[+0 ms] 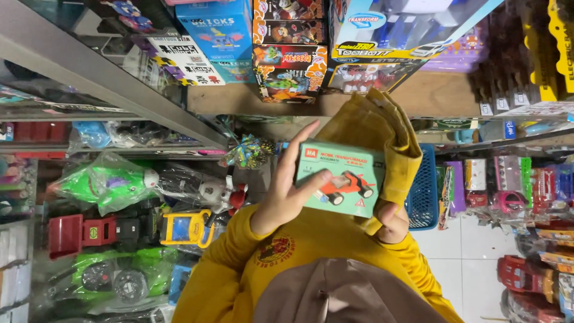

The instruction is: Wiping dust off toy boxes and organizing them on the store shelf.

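My left hand (282,192) grips a small green toy box (350,160) with a picture of an orange racing car on it. The thumb lies across the box front and the fingers reach up along its left edge. My right hand (391,222) supports the box at its lower right corner. It also holds a mustard-yellow cloth (382,128) that drapes behind and over the box's right side. Both arms wear yellow sleeves. The box is held up in front of the toy shelves.
Stacked boxed toys (290,54) stand on a wooden shelf above. Bagged plastic toys (113,182) and toy vehicles fill the left shelves. Behind the cloth hangs a blue plastic basket (426,191). Packaged toy cars (526,179) line the right side, above a white tiled floor (472,254).
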